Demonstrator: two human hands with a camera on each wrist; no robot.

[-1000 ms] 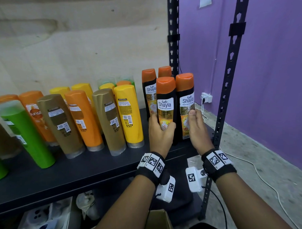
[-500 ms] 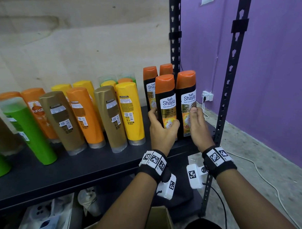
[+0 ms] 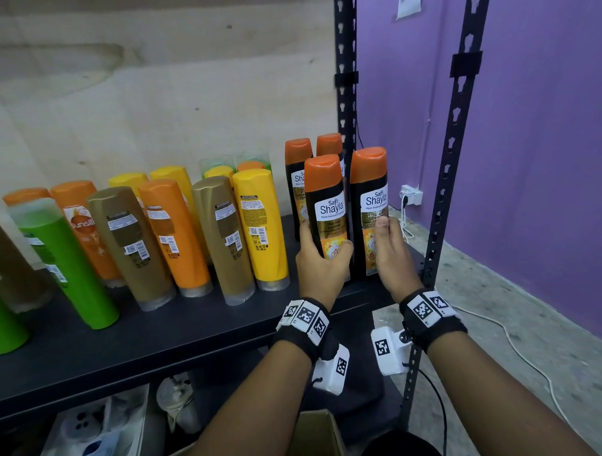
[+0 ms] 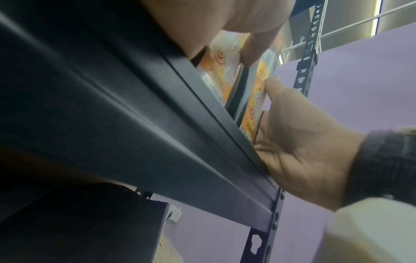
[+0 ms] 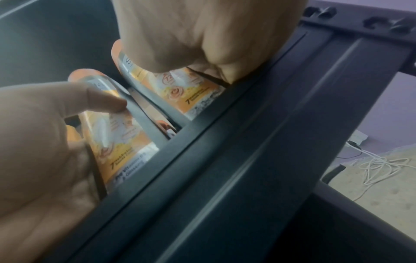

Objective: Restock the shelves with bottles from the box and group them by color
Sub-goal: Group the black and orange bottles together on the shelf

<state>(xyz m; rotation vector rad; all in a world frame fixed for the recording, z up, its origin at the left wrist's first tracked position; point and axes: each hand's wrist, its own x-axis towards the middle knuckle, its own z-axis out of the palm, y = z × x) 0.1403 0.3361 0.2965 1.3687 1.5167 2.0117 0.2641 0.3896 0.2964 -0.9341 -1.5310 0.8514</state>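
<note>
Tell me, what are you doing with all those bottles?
A person is filling a shelf and sorting bottles by color. The left hand grips one black bottle with an orange cap, and the right hand grips the one beside it. Both stand at the shelf's right end, in front of two matching bottles. Yellow, orange, gold and green bottles stand farther left.

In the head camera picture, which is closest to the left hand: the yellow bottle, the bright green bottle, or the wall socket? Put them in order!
From the left hand:
1. Yellow bottle, standing on the shelf just to its left.
2. Wall socket, off to the right, low on the purple wall past the rack post.
3. Bright green bottle, far left on the shelf, leaning.
</note>
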